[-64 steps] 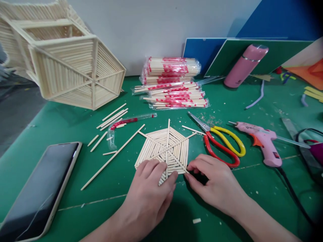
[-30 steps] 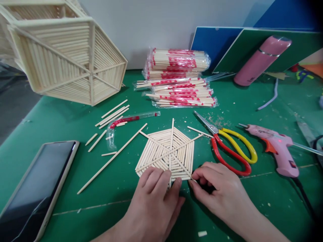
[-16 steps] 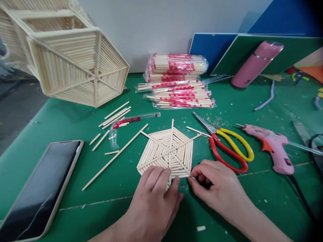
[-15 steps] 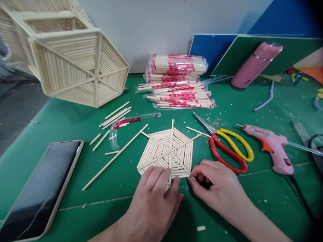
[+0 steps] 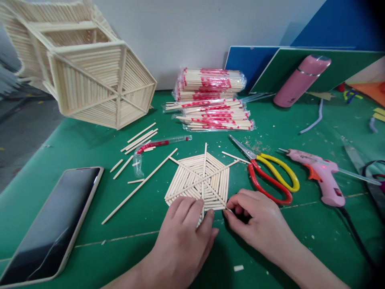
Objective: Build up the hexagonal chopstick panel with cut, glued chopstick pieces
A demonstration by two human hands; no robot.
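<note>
A flat hexagonal panel of pale wooden sticks [image 5: 216,180] lies on the green table, with crossing spokes over rows of shorter pieces. My left hand [image 5: 185,237] covers its near-left edge, fingers curled over the sticks and thumb at the near side. At the near-right corner, my right hand [image 5: 251,216] pinches the end of a spoke between thumb and forefinger. Scissors [image 5: 272,176] with red and yellow handles rest to the right of the panel. One long stick [image 5: 140,186] lies to its left.
A large stick-built structure [image 5: 99,84] stands back left, near wrapped chopsticks [image 5: 213,100]. A phone [image 5: 51,228] lies front left. On the right are a pink glue gun [image 5: 321,172] with its cord and a pink flask [image 5: 302,82]. Cut sticks [image 5: 140,138] and an opened wrapper [image 5: 153,144] lie mid-left.
The camera view has shifted slightly. Both hands keep their places on the panel, and nothing else has visibly moved on the table.
</note>
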